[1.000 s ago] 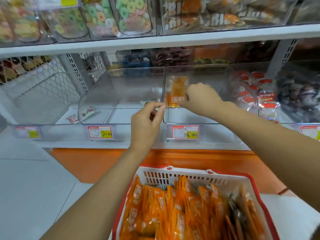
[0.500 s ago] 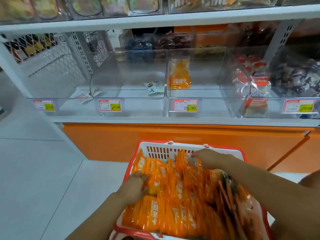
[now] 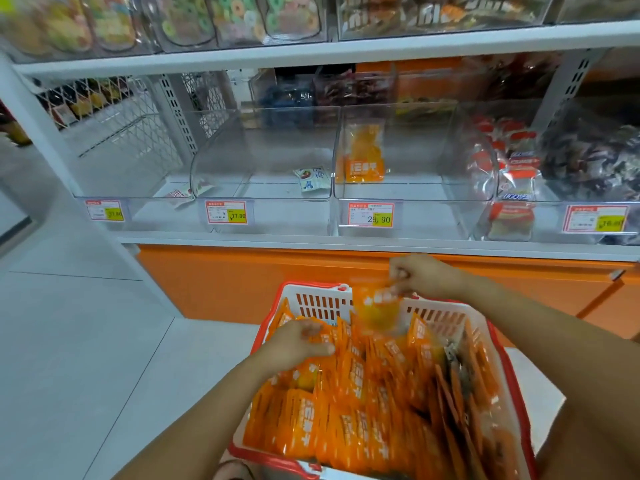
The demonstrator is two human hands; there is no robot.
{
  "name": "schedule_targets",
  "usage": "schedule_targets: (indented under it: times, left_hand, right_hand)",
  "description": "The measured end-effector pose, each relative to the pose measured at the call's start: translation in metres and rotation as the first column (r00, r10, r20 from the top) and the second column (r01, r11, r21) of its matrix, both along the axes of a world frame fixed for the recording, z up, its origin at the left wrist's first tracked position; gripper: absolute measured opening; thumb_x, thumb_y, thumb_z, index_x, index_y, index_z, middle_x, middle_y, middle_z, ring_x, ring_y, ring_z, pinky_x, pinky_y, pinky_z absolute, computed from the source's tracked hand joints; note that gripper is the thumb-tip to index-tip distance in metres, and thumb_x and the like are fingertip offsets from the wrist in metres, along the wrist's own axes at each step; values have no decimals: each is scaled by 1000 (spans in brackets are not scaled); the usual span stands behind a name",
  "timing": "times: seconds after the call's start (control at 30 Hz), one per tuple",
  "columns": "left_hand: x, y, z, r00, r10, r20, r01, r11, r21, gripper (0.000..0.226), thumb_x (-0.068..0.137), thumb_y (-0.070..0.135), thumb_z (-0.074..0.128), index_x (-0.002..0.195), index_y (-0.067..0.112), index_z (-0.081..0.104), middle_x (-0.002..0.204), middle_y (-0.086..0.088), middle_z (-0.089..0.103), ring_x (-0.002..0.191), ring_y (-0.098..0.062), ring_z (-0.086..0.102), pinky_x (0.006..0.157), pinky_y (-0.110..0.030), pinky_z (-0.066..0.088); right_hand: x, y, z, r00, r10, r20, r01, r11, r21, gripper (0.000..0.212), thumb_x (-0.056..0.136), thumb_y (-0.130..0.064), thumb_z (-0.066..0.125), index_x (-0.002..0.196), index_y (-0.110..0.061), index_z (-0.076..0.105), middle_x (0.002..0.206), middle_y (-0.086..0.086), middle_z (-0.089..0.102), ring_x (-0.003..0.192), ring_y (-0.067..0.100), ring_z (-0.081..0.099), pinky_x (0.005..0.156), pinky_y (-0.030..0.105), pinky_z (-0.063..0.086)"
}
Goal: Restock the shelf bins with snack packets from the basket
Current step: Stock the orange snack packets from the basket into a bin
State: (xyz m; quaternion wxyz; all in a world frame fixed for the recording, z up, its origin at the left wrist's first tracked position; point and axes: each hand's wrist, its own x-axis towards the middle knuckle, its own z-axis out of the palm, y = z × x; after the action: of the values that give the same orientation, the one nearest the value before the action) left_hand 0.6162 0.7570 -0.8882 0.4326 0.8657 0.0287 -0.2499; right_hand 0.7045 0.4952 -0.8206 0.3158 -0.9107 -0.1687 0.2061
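A red and white basket [image 3: 322, 299] full of orange snack packets [image 3: 349, 420] sits low in front of me. My right hand [image 3: 422, 275] pinches one orange packet [image 3: 375, 308] by its top edge, lifted above the basket's far rim; it is blurred. My left hand [image 3: 298, 344] rests on the packets at the basket's left side, fingers bent over them. One orange packet [image 3: 365, 157] stands upright against the left wall of the clear bin [image 3: 398, 192] priced 29.90.
The clear bin to the left [image 3: 263, 188], tagged 17.80, holds one small white packet [image 3: 311, 178]. Bins to the right hold red-and-white packets [image 3: 512, 188] and dark sweets [image 3: 595, 164]. An orange base panel [image 3: 242, 282] runs under the shelf. The upper shelf [image 3: 311, 50] carries full bins.
Both hands dropped from the shelf bin to the basket, leaving one packet standing in the bin. Now my right hand has lifted a new packet out of the basket.
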Motion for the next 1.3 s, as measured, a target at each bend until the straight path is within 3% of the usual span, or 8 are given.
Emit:
schedule_targets:
  times: [0.13, 0.3, 0.43, 0.57, 0.67, 0.93, 1.23, 1.3]
  left_hand:
    - [5, -32, 40, 985, 128, -112, -166, 866, -472, 37, 85, 29, 67, 114, 8, 62, 114, 1, 67, 108, -14, 63, 94, -30, 50]
    - [14, -56, 78, 904, 415, -100, -336, 549, -765, 31, 72, 24, 68, 96, 4, 66, 100, -12, 72, 91, -22, 70, 70, -23, 55]
    - [29, -50, 107, 870, 488, 77, -320, 676, -664, 19, 76, 28, 70, 83, 10, 68, 87, -11, 71, 80, -20, 66, 72, -24, 56]
    - [47, -52, 146, 887, 361, 289, -192, 856, -480, 16, 81, 24, 71, 82, 8, 70, 71, -5, 69, 65, -15, 63, 65, -23, 54]
    - [65, -57, 167, 861, 342, 376, -146, 875, -462, 11, 83, 18, 70, 80, 8, 69, 66, -2, 67, 59, -9, 61, 60, -21, 54]
    - [132, -47, 182, 760, 400, 512, -243, 906, -347, 37, 90, 16, 63, 127, 11, 60, 119, 3, 64, 103, -7, 58, 91, -20, 43]
    - [183, -38, 172, 892, 220, 395, -128, 961, -246, 27, 93, 28, 57, 120, 28, 63, 109, 11, 65, 103, -6, 59, 101, -26, 42]
    - [191, -31, 169, 917, 165, 362, -70, 962, -263, 22, 94, 29, 55, 111, 41, 63, 102, 25, 64, 102, 0, 59, 105, -30, 42]
  right_hand:
    - [-7, 3, 41, 966, -138, -217, 229, 846, 482, 22, 88, 4, 60, 76, -10, 48, 55, -5, 64, 59, 8, 67, 58, 19, 57]
    - [-14, -5, 69, 908, -68, -413, 340, 695, 633, 19, 86, 5, 61, 77, -7, 50, 69, 4, 71, 72, 15, 71, 66, 23, 59]
    - [-12, -22, 92, 969, 1, -246, 82, 942, 327, 33, 79, -17, 74, 109, -11, 62, 102, 4, 72, 95, 19, 69, 82, 28, 56]
    - [-1, -21, 117, 995, -87, -39, 95, 918, 384, 31, 80, -28, 73, 108, -18, 66, 99, 3, 72, 93, 16, 68, 81, 24, 52]
    - [13, -13, 125, 997, 7, -71, 13, 961, 278, 31, 80, -23, 73, 95, 4, 69, 86, 10, 69, 78, 18, 62, 76, 26, 47]
    - [108, -7, 112, 857, -457, -239, 507, 658, 557, 13, 81, -14, 73, 72, -14, 64, 63, -2, 61, 57, 7, 46, 56, 21, 33]
    - [219, 32, 74, 826, -562, -51, 547, 775, 317, 10, 85, -11, 68, 94, -8, 66, 108, 13, 64, 83, 17, 59, 85, 29, 53]
    - [238, 37, 70, 841, -531, 102, 516, 845, 140, 18, 83, -28, 72, 87, -11, 68, 99, 8, 67, 79, 14, 62, 74, 17, 51]
